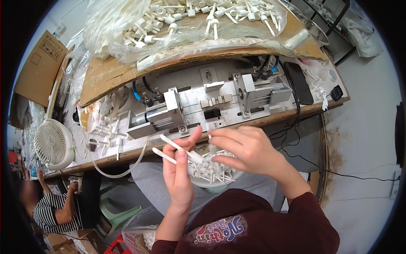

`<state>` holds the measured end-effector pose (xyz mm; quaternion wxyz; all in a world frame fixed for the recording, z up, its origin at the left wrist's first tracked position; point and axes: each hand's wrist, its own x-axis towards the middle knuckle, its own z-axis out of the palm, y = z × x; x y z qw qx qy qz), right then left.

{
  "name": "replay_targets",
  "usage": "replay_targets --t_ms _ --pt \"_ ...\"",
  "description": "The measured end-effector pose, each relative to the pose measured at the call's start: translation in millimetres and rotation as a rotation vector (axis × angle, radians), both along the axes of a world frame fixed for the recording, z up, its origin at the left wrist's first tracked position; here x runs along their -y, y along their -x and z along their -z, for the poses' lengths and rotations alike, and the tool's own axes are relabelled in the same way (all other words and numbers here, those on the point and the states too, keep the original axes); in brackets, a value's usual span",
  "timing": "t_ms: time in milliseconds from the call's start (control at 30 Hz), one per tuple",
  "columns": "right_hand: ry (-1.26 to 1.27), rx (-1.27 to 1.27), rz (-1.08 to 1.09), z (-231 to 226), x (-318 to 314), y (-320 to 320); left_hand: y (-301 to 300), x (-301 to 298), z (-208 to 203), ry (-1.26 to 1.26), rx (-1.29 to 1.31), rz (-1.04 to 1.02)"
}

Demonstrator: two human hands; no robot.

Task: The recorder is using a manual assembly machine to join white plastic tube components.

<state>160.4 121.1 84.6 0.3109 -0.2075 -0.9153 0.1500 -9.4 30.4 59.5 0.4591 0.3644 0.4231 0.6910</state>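
Observation:
My left hand (pixel 179 180), low and centre, has its fingers closed around white capped plastic sticks (pixel 170 142); two long stems poke out to the left. Just right of it, my right hand (pixel 249 148) pinches a small pale plastic piece (pixel 212 149), partly hidden behind the fingers. Beneath both hands a white bowl (pixel 207 185) rests at my lap, filled with many similar white sticks. Straight ahead on the bench stands a metal fixture with a left clamp block (pixel 163 114) and a right clamp block (pixel 256 95), facing each other across a small slotted holder (pixel 216 100).
Above the fixture, a cardboard sheet (pixel 101 80) carries a plastic bag heaped with white capped sticks (pixel 169 19). A black phone (pixel 298 82) lies at right, a small white fan (pixel 53 144) at left. Cables (pixel 296 146) hang off the bench. Another person (pixel 57 207) sits lower left.

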Motion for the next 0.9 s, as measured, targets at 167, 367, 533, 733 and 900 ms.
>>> replay_targets --t_ms 167,367,533,733,900 --pt "-0.012 -0.204 -0.107 2 17 12 -8 -2 -2 0.022 0.108 0.136" --pt "0.060 -0.228 -0.098 3 16 9 -9 -4 -1 0.071 0.097 0.206" --pt "0.088 -0.248 0.099 9 -3 4 -3 -3 4 0.042 -0.069 0.012" --pt "-0.156 -0.053 0.185 23 -15 12 8 5 7 0.105 -0.037 0.115" --pt "-0.218 0.183 0.237 13 -18 16 5 4 -6 0.189 0.091 0.193"
